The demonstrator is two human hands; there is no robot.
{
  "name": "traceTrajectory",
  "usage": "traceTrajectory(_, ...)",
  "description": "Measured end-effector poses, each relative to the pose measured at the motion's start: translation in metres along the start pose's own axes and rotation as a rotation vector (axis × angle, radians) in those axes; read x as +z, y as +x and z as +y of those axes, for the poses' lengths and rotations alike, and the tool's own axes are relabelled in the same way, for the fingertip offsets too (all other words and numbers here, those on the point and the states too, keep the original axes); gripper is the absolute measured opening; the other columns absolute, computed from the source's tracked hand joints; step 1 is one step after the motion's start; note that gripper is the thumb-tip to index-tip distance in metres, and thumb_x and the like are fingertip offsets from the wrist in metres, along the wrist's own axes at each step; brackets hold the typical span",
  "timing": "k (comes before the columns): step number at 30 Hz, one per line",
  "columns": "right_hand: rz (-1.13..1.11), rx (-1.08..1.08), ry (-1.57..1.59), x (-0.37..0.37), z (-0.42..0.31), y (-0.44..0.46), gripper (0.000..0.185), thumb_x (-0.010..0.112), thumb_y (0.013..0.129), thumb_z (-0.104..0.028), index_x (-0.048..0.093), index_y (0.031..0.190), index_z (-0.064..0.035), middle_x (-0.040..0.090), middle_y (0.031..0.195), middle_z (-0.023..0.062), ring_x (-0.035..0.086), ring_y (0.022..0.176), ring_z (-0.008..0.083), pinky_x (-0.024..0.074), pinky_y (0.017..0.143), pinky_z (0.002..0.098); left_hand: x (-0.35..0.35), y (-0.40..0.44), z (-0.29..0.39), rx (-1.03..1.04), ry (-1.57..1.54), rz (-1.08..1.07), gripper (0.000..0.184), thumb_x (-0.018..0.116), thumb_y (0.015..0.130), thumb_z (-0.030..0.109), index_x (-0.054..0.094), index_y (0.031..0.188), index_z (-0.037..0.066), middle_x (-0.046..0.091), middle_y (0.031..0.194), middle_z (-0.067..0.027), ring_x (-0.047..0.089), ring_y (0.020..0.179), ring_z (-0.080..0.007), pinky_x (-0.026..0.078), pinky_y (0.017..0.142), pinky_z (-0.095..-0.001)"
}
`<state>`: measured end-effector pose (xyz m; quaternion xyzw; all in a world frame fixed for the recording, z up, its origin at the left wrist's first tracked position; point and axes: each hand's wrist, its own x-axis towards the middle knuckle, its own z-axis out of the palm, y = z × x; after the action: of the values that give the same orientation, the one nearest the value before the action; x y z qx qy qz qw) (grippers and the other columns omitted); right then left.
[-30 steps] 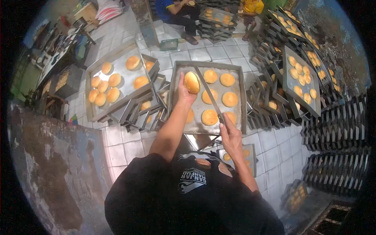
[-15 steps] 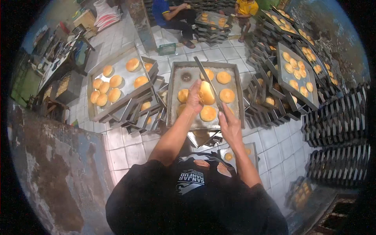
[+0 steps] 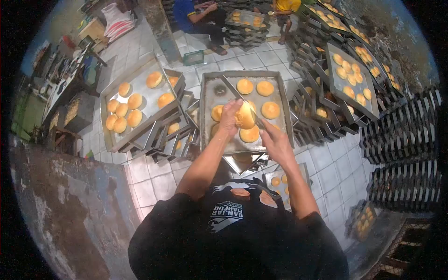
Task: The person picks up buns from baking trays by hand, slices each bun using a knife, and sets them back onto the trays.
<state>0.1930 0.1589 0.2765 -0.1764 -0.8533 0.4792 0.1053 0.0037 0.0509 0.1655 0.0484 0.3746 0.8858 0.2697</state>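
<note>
My left hand is closed around a round golden bun, holding it over the metal baking tray in front of me. A long knife is in my right hand, its blade slanting up and to the left across the bun. How deep the edge sits in the bun I cannot tell. Several more buns, such as the golden bun on the right, lie in the tray around my hands. One tray spot at the upper left shows a dark round mark.
To the left, a tilted tray of buns rests on stacked trays. More trays with buns are piled at the right, beside dark stacked trays. Two people sit at the back near another bun tray; a green basket is on the floor.
The knife has swung left and lower, its blade now lying across the bun. My right hand has shifted slightly up and right; the left keeps its hold.
</note>
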Motion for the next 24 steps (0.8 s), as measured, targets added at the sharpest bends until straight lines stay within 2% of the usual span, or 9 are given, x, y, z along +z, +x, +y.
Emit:
traceTrajectory(2, -0.044, 0.034, -0.014, -0.001, 0.002, 0.005, 0.047, 0.063, 0.099, -0.027, 0.06, 0.141, -0.0069, 0.065, 0.075, 0.0182, 0.063, 0.069, 0.0241, 0.0509, 0.069, 0.0374, -0.004, 0.005, 0.001, -0.012, -0.043, -0.035, 0.021, 0.076, 0.093, 0.028, 0.067, 0.099, 0.009, 0.069, 0.09, -0.0013, 0.067, 0.078, -0.0133, 0.056, 0.07, -0.0308)
traceTrajectory(7, -0.091, 0.09, 0.005, -0.021, 0.011, -0.042, 0.045, 0.062, 0.099, -0.027, 0.061, 0.141, -0.0094, 0.066, 0.076, 0.018, 0.064, 0.07, 0.0235, 0.0515, 0.071, 0.0372, -0.033, 0.019, 0.033, -0.007, -0.122, 0.115, 0.022, 0.075, 0.094, 0.029, 0.067, 0.1, 0.01, 0.07, 0.09, -0.0039, 0.069, 0.078, -0.0172, 0.058, 0.071, -0.034)
traceTrajectory(9, -0.112, 0.145, 0.029, -0.02, 0.009, -0.045, 0.045, 0.062, 0.099, -0.027, 0.061, 0.141, -0.0091, 0.066, 0.077, 0.0181, 0.064, 0.07, 0.0238, 0.0519, 0.072, 0.0372, -0.04, 0.02, 0.031, 0.014, -0.113, 0.175, 0.026, 0.074, 0.095, 0.034, 0.066, 0.102, 0.01, 0.069, 0.092, -0.004, 0.069, 0.082, -0.0183, 0.058, 0.073, -0.0358)
traceTrajectory(11, -0.113, 0.191, -0.01, -0.005, 0.016, -0.039, 0.045, 0.062, 0.099, -0.025, 0.06, 0.141, -0.007, 0.067, 0.08, 0.0193, 0.065, 0.072, 0.024, 0.0525, 0.073, 0.0365, -0.039, 0.021, 0.02, -0.097, -0.184, 0.168, 0.037, 0.077, 0.091, 0.043, 0.065, 0.104, 0.011, 0.07, 0.093, -0.0037, 0.07, 0.083, -0.0195, 0.059, 0.077, -0.0382)
traceTrajectory(12, -0.051, 0.075, 0.026, 0.009, 0.02, -0.028, 0.045, 0.062, 0.099, -0.026, 0.06, 0.14, -0.0064, 0.069, 0.085, 0.0228, 0.068, 0.075, 0.0272, 0.0529, 0.075, 0.0384, -0.029, 0.016, 0.013, -0.105, -0.181, 0.165, 0.037, 0.077, 0.091, 0.043, 0.065, 0.104, 0.011, 0.07, 0.093, -0.0037, 0.07, 0.083, -0.0195, 0.059, 0.077, -0.0382)
traceTrajectory(16, 0.003, 0.047, 0.055, 0.035, 0.017, 0.013, 0.045, 0.062, 0.099, -0.026, 0.06, 0.14, -0.0077, 0.07, 0.088, 0.0264, 0.071, 0.078, 0.0316, 0.0535, 0.076, 0.0403, -0.016, 0.014, -0.005, -0.131, -0.237, 0.216, 0.042, 0.073, 0.092, 0.052, 0.066, 0.106, 0.013, 0.071, 0.094, -0.0019, 0.069, 0.086, -0.0194, 0.058, 0.081, -0.0395)
traceTrajectory(18, -0.073, 0.094, -0.01, 0.032, 0.016, 0.016, 0.045, 0.062, 0.099, -0.027, 0.061, 0.139, -0.0071, 0.07, 0.089, 0.0278, 0.072, 0.078, 0.0338, 0.0538, 0.077, 0.0411, -0.023, 0.023, -0.001, -0.184, -0.242, 0.315, 0.044, 0.07, 0.093, 0.054, 0.067, 0.105, 0.013, 0.071, 0.095, -0.0027, 0.069, 0.088, -0.0203, 0.057, 0.083, -0.041)
traceTrajectory(22, -0.073, -0.035, -0.099, 0.017, 0.039, -0.017, 0.045, 0.062, 0.099, -0.027, 0.061, 0.139, -0.0069, 0.07, 0.086, 0.0273, 0.071, 0.076, 0.0325, 0.0538, 0.076, 0.0404, -0.057, 0.043, 0.019, -0.114, -0.262, 0.223, 0.046, 0.069, 0.093, 0.057, 0.067, 0.105, 0.013, 0.072, 0.1, -0.0044, 0.069, 0.094, -0.0209, 0.056, 0.086, -0.0413)
traceTrajectory(24, -0.116, 0.162, 0.028, 0.016, 0.038, -0.029, 0.046, 0.062, 0.099, -0.027, 0.06, 0.14, -0.0072, 0.069, 0.086, 0.0267, 0.072, 0.078, 0.0309, 0.0536, 0.076, 0.0402, -0.057, 0.039, 0.016, -0.108, -0.273, 0.235, 0.047, 0.068, 0.093, 0.058, 0.068, 0.106, 0.013, 0.072, 0.1, -0.0042, 0.069, 0.094, -0.0208, 0.056, 0.086, -0.0408)
